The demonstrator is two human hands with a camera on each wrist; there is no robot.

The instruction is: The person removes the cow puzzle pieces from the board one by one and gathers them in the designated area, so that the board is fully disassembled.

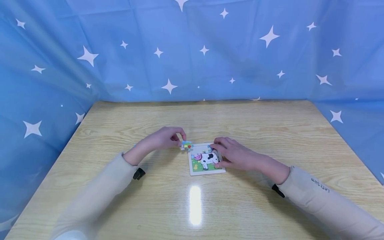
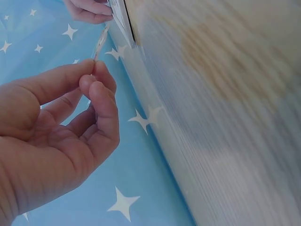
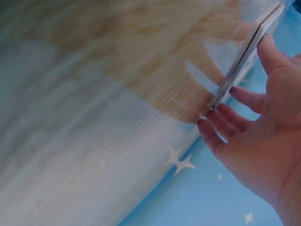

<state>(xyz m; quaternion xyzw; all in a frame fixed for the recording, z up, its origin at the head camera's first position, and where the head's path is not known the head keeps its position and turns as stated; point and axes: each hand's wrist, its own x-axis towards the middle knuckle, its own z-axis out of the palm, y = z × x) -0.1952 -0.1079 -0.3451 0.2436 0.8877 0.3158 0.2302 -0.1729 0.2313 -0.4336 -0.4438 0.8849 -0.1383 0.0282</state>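
Between thumb and fingertips my left hand (image 1: 168, 137) pinches a small colourful puzzle piece (image 1: 186, 145), just off the puzzle board's upper left corner. In the left wrist view that piece (image 2: 100, 42) appears edge-on above the fingertips of the left hand (image 2: 70, 117). The square puzzle board (image 1: 207, 171) has a pale frame and a cow picture with green ground; its upper strip is pale. My right hand (image 1: 237, 154) rests at the board's right side, fingers spread and relaxed. In the right wrist view, its thumb (image 3: 270, 52) touches the board's edge (image 3: 242, 56).
The board lies on a wood-grain table (image 1: 135, 206). Blue cloth with white stars (image 1: 192, 50) hangs behind the table and along both sides. A bright light reflection (image 1: 195, 205) shows on the tabletop in front of the board.
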